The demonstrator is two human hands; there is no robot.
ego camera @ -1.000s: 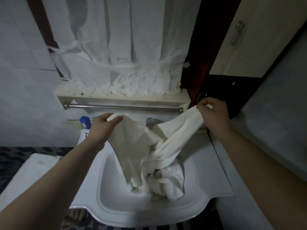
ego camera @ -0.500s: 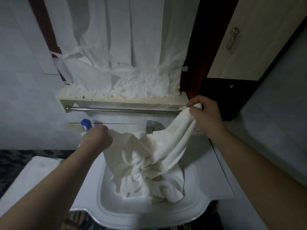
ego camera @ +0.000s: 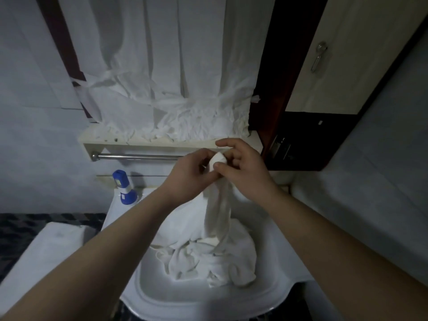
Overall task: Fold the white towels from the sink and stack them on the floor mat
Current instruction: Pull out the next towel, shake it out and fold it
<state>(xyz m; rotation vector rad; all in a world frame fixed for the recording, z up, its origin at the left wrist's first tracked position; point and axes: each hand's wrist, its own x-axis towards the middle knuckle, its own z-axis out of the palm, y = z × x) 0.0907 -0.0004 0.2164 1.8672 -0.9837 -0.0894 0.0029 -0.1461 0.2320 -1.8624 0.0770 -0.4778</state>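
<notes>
A white towel (ego camera: pixel 218 205) hangs doubled from my two hands above the white sink (ego camera: pixel 176 295). Its lower part trails into a crumpled heap of white towels (ego camera: pixel 208 260) lying in the basin. My left hand (ego camera: pixel 187 176) and my right hand (ego camera: pixel 243 170) meet at the centre, both pinching the towel's top corners together, with a small bunch of cloth showing between the fingers. A white folded cloth or mat (ego camera: pixel 44 249) lies low at the left on the dark patterned floor.
A blue-capped bottle (ego camera: pixel 124 187) stands at the sink's back left corner. A steel towel rail (ego camera: pixel 136 156) runs under a cream shelf (ego camera: pixel 97 142) with a white curtain (ego camera: pixel 166 77) above. A dark wooden frame (ego camera: pixel 278 77) and cabinet door with handle (ego camera: pixel 318 56) are at the right.
My hands were spread apart holding the towel's two corners. They have now come together at the centre, folding the towel in half so that it hangs narrow over the basin.
</notes>
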